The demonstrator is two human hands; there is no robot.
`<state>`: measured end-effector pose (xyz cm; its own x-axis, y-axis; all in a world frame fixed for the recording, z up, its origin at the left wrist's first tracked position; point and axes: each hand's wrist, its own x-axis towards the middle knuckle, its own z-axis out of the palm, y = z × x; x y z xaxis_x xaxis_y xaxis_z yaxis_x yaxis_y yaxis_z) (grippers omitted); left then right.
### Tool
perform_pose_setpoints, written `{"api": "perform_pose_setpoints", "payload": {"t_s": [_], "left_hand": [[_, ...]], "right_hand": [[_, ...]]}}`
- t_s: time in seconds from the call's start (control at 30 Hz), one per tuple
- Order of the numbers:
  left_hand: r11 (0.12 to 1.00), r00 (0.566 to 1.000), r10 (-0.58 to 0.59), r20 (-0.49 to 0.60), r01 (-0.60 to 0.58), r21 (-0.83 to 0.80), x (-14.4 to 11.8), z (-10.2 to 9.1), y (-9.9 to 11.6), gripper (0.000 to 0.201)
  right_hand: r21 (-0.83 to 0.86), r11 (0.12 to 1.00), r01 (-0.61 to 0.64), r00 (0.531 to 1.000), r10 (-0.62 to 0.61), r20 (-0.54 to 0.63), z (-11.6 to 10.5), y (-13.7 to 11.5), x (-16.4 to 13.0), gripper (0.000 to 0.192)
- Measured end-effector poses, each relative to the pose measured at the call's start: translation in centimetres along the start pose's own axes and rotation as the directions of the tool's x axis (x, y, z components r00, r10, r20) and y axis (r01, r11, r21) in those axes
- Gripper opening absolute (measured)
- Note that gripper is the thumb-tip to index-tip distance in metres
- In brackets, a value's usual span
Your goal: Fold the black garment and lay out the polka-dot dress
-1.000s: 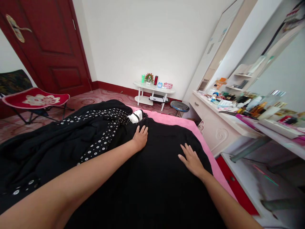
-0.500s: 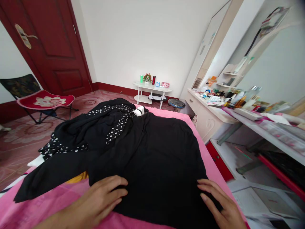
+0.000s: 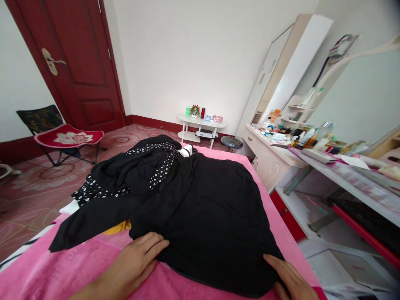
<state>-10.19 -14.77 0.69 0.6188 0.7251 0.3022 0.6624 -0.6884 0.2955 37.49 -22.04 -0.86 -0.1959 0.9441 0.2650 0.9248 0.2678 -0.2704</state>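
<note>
A black garment (image 3: pixel 215 216) lies spread on a pink bed cover (image 3: pixel 93 266), its lower hem toward me. My left hand (image 3: pixel 137 262) rests on the near left edge of the cloth, fingers stretched out and flat. At the near right corner my right hand (image 3: pixel 290 277) touches the garment, index finger extended over its edge and thumb apart from it; part of this hand is cut off by the frame. Left of the smooth cloth is a bunched heap of black fabric with a white-dotted black fabric (image 3: pixel 161 168). A yellow cloth (image 3: pixel 118 228) peeks out beneath.
A white item (image 3: pixel 186 151) sits at the heap's far end. Right of the bed stands a dressing table (image 3: pixel 271 164) crowded with bottles. Beyond are a low white table (image 3: pixel 200 121) and a round stool (image 3: pixel 231 141). A red folding chair (image 3: pixel 68 136) stands near the door (image 3: pixel 71 62).
The view has swung slightly, shifting the room. My right hand has come nearer along the garment's right edge to its corner, and the near hem now lies visible and smoother.
</note>
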Motion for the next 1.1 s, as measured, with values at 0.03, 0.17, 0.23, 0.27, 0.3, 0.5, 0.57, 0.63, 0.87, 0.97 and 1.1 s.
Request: {"api": "perform_pose_setpoints", "payload": {"t_s": [0.03,0.17,0.23,0.27,0.3,0.5,0.57,0.63,0.87,0.97,1.1], "left_hand": [[0.999,1.000,-0.028,-0.006,0.028,-0.020,0.4,0.0,0.0,0.047],[0.953,0.964,-0.265,0.023,0.265,-0.149,3.2,-0.6,-0.5,0.038],[0.896,0.918,-0.389,0.081,0.397,-0.197,5.1,-1.0,-0.9,0.036],[0.869,0.893,-0.434,0.120,0.450,-0.206,5.9,-1.2,-1.0,0.036],[0.847,0.871,-0.465,0.161,0.490,-0.206,6.6,-1.4,-1.1,0.036],[0.839,0.864,-0.404,0.300,0.481,-0.257,7.4,-2.4,-0.7,0.027],[0.844,0.870,-0.387,0.306,0.467,-0.262,7.2,-2.4,-0.6,0.022],[0.862,0.877,-0.383,0.290,0.452,-0.230,7.1,-2.1,-0.6,0.016],[0.892,0.898,-0.404,0.176,0.429,-0.143,7.0,-1.2,-0.7,0.023],[0.881,0.883,-0.433,0.183,0.457,-0.121,7.1,-1.0,-0.8,0.022],[0.882,0.888,-0.432,0.156,0.453,-0.130,7.2,-0.6,-0.9,0.023]], "right_hand": [[0.067,0.995,-0.067,0.998,0.068,-0.007,-0.3,0.1,0.6,0.034],[0.379,0.881,-0.284,0.956,0.292,0.038,-1.9,0.2,4.2,0.035],[0.486,0.813,-0.321,0.938,0.344,0.044,-2.4,0.2,6.3,0.036],[0.520,0.786,-0.335,0.929,0.367,0.044,-2.5,0.1,7.2,0.036],[0.544,0.762,-0.351,0.920,0.388,0.051,-2.4,0.1,7.8,0.036],[0.608,0.658,-0.445,0.884,0.433,0.178,-0.7,0.2,8.5,0.038],[0.632,0.637,-0.441,0.881,0.442,0.169,-0.7,0.4,8.4,0.038],[0.621,0.658,-0.425,0.884,0.451,0.127,-1.1,0.5,8.3,0.039],[-0.098,0.995,0.009,0.913,-0.048,-0.405,-2.1,-2.5,5.1,0.030],[-0.221,0.927,0.303,0.910,-0.351,-0.222,-1.0,-5.1,2.6,0.018],[-0.269,0.947,0.177,0.968,-0.217,-0.126,1.2,-6.6,1.0,0.035]]}}
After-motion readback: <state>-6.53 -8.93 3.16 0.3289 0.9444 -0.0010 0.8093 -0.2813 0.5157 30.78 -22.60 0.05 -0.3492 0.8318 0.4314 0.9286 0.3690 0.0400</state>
